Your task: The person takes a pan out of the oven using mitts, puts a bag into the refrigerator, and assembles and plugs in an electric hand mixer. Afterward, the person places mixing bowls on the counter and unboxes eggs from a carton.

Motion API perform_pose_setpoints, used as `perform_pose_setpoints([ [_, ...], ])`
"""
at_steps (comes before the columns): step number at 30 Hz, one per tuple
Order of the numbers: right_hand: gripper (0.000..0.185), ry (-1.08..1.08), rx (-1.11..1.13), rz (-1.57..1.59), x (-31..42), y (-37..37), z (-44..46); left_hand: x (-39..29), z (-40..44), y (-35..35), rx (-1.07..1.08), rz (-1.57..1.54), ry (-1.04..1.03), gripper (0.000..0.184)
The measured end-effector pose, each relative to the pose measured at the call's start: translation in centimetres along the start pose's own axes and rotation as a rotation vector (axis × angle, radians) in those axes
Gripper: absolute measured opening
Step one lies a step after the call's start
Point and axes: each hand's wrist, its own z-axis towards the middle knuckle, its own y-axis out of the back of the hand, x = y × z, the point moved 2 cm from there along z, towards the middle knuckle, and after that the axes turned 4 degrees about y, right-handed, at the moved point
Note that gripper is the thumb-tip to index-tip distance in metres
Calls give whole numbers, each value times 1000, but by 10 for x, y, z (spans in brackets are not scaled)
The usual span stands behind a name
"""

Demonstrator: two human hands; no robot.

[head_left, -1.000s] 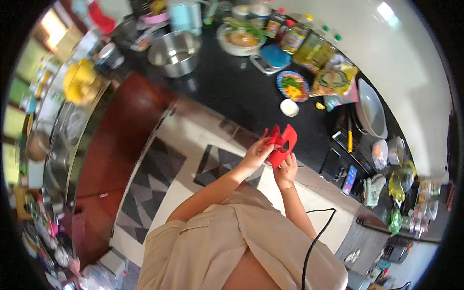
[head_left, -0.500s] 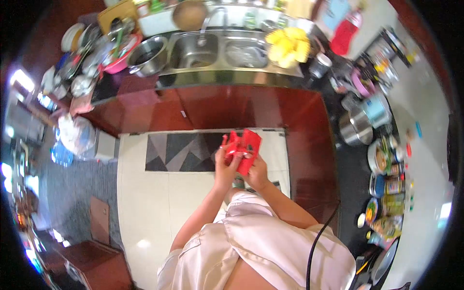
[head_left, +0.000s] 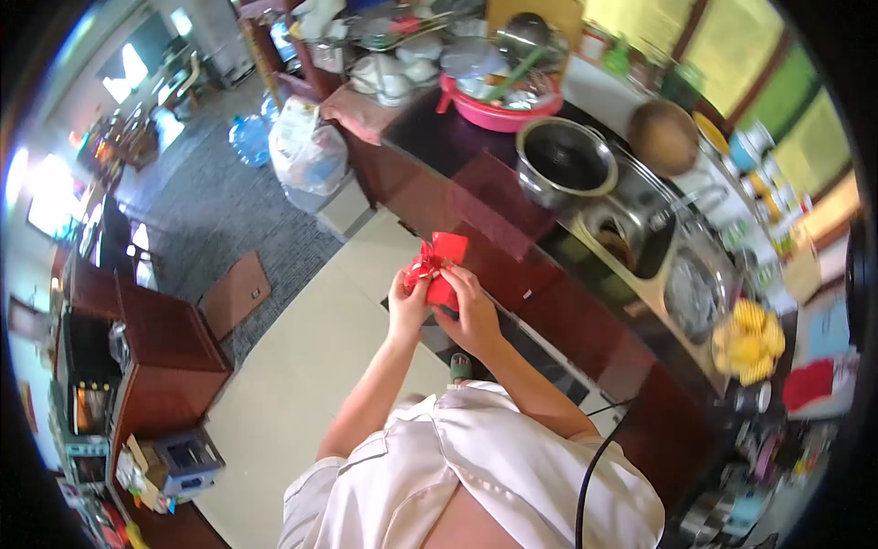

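Note:
Both my hands are around a crinkled red plastic packet [head_left: 443, 292], held in front of my body above the floor. My left hand [head_left: 406, 307] grips its left side, with the fingers curled at a bunched, shiny part. On the other side, my right hand [head_left: 472, 315] is closed on the packet, thumb and fingers pressed against it. One flat red flap sticks up past the fingertips. What the packet contains, if anything, cannot be seen.
A dark counter carries a pink basin [head_left: 498, 112] of dishes, a steel pot [head_left: 565, 165], a double sink [head_left: 631, 220] and yellow fruit [head_left: 750, 340]. To the left stand a bin with a white plastic bag [head_left: 306, 151] and a wooden cabinet [head_left: 169, 334].
My view has swung left, so the sink counter now lies to the right. Both hands still hold the red packet, which looks more gathered together between them.

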Motion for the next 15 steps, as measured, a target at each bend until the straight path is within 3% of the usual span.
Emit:
perform_pose_setpoints([
  [3,63,37,136,91,-17,-55,56,-26,56,27,-140,-55,-49,22],
  [5,63,119,198,-14,-34,-97,94,-34,103,53,-163,62,-103,24],
  [11,61,105,295,-2,-85,-238,211,-75,249,133,-286,3,-211,23],
  [15,59,182,340,23,-115,-356,301,-94,384,227,-488,275,-185,29],
])
